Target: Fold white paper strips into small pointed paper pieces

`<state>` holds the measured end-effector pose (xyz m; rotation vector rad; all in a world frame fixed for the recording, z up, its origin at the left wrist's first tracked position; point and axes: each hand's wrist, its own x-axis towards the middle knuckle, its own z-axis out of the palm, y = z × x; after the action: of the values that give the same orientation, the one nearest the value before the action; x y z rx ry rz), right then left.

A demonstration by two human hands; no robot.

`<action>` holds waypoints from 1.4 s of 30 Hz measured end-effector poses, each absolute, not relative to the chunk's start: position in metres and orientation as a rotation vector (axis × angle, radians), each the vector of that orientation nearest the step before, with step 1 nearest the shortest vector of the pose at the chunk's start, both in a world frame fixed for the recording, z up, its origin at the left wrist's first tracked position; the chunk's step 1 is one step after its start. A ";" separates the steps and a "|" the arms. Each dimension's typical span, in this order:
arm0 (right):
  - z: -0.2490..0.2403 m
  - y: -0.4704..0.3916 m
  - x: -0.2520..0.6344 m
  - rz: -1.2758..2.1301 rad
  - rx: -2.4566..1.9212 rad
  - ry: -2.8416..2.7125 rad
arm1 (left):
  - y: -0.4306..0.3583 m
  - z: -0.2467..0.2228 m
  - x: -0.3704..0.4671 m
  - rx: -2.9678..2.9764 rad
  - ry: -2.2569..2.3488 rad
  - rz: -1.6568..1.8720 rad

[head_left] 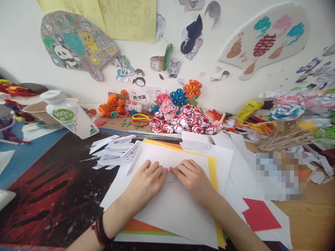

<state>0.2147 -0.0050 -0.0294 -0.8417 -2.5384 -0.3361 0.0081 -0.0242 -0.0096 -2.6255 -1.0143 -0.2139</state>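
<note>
My left hand [152, 177] and my right hand [193, 177] meet over a stack of paper, fingers curled and fingertips almost touching. Between them they pinch a small piece of white paper [172, 178], mostly hidden by the fingers and hard to tell from the sheet below. Under both wrists lie large white sheets [180, 212], with yellow paper [213, 174] and orange paper [146, 227] showing at the edges. Folded white paper strips [117, 153] are heaped beyond my left hand. Past my right hand sits a neat pile of small white paper pieces [195, 141].
Red-and-white paper flowers [188, 120] line the back by the wall. A white bottle [72, 113] stands at the left on the dark mat [62, 209]. A red paper piece [261, 214] lies at the right, near a bundle of sticks [285, 134] and a yellow bottle [248, 109].
</note>
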 end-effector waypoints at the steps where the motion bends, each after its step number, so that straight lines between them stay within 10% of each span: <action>1: -0.029 -0.005 0.215 -0.335 -0.841 -2.536 | -0.024 -0.009 0.008 -2.626 -1.015 -0.217; 42: -0.026 -0.012 0.219 0.141 -1.401 -2.360 | -0.028 -0.004 0.003 -2.710 -1.320 -0.140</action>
<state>0.2189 -0.0124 -0.0260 -1.4013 -2.3600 0.1407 0.0028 -0.0275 -0.0040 -2.7099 -1.3201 -0.1399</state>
